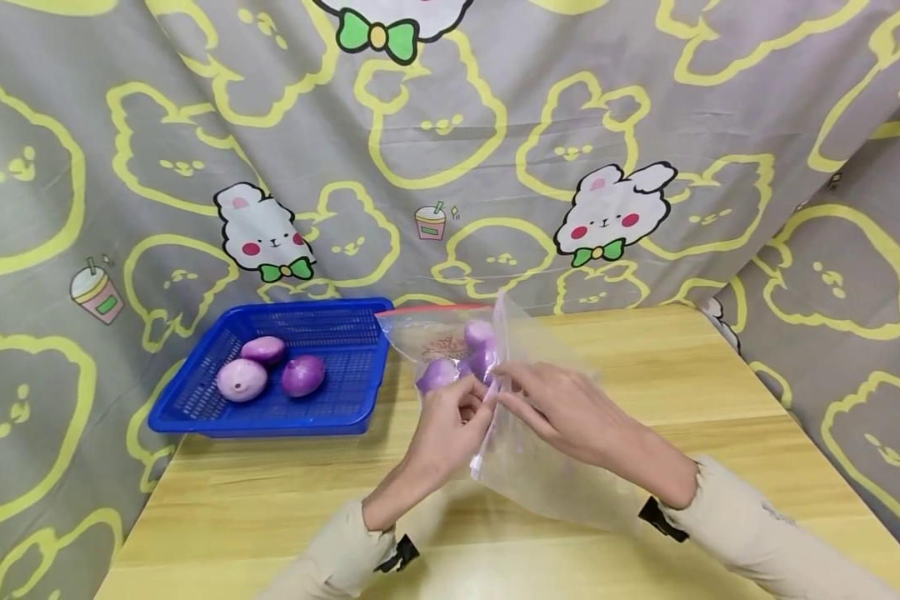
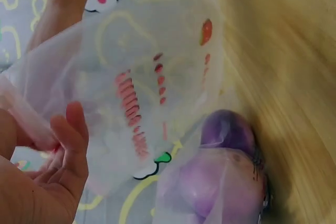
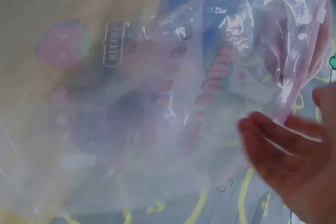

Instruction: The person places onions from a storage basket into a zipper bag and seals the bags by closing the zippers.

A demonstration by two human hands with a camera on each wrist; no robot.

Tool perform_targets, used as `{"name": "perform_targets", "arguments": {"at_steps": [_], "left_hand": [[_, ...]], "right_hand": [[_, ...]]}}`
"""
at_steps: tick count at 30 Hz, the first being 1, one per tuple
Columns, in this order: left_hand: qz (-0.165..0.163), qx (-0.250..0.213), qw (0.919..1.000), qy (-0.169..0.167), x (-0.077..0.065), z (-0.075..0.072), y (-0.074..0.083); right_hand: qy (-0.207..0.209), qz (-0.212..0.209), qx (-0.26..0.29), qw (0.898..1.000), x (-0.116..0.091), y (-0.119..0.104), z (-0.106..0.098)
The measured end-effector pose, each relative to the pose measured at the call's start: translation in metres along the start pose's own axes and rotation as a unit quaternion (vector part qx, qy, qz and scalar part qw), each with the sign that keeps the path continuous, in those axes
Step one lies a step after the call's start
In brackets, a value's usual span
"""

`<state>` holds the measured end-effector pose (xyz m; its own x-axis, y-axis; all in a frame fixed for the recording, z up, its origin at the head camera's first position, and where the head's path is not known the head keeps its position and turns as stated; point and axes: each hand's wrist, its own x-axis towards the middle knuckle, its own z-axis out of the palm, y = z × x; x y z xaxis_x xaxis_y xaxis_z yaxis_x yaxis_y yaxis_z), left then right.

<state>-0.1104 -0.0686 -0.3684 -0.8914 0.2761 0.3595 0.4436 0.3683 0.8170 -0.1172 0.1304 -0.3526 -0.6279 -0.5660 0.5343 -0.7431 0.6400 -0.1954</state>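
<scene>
In the head view, my left hand (image 1: 450, 429) pinches the pinkish zip edge of a translucent zip bag (image 1: 551, 487). My right hand (image 1: 577, 412) is at the same edge from the other side, fingertips touching it. In the right wrist view its fingers (image 3: 286, 156) look loosely bent, with the thumb apart. The bag carries red printing and a strawberry picture, with a white slider (image 3: 318, 13) at one end of the zip. Behind my left hand, a clear bag with a red edge (image 1: 438, 312) holds several purple onions (image 1: 439, 375). Its lower part is hidden.
Left on the wooden table (image 1: 285, 508) stands a blue plastic basket (image 1: 270, 429) with three onions (image 1: 302, 376) in it. A grey curtain (image 1: 450, 167) with yellow outlines hangs behind the table and at its sides.
</scene>
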Motion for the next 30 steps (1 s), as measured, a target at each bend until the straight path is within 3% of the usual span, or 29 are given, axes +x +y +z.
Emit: {"name": "perform_targets", "arguments": {"at_steps": [3,5,8,11,14,16,18,21,24,26,30], "left_hand": [[-0.024,-0.016,0.9994,0.019,-0.004,-0.001,0.000],[-0.037,-0.039,0.9984,0.020,-0.006,-0.002,-0.001],[-0.037,-0.071,0.9968,-0.005,-0.010,-0.002,-0.004],[-0.017,-0.075,0.9967,-0.026,-0.014,-0.001,-0.008],[0.028,-0.005,0.9992,-0.027,-0.017,-0.004,-0.012],[0.049,0.071,0.9959,-0.028,-0.018,-0.008,-0.015],[0.046,0.144,0.9877,-0.040,-0.018,-0.013,-0.016],[0.020,0.217,0.9744,-0.056,-0.019,-0.020,-0.021],[-0.001,0.262,0.9646,-0.028,-0.020,-0.026,-0.025],[0.005,0.285,0.9587,-0.003,-0.019,-0.029,-0.027],[0.022,0.277,0.9605,-0.014,-0.018,-0.031,-0.026]], "right_hand": [[0.044,0.009,0.030,0.999,0.004,-0.003,0.001],[0.044,0.030,0.043,0.998,0.006,-0.005,0.002],[-0.001,0.085,0.072,0.994,0.009,-0.006,0.005],[-0.057,0.144,0.118,0.981,0.011,-0.006,0.007],[-0.069,0.171,0.147,0.972,0.010,-0.004,0.004],[-0.060,0.160,0.125,0.977,0.009,-0.002,-0.001],[-0.052,0.143,0.077,0.985,0.008,-0.002,-0.008],[-0.049,0.132,0.009,0.990,0.004,-0.002,-0.020],[-0.037,0.139,-0.025,0.989,-0.001,-0.003,-0.034],[-0.022,0.137,-0.038,0.990,-0.004,-0.003,-0.040],[-0.002,0.120,-0.053,0.991,-0.007,-0.007,-0.047]]}}
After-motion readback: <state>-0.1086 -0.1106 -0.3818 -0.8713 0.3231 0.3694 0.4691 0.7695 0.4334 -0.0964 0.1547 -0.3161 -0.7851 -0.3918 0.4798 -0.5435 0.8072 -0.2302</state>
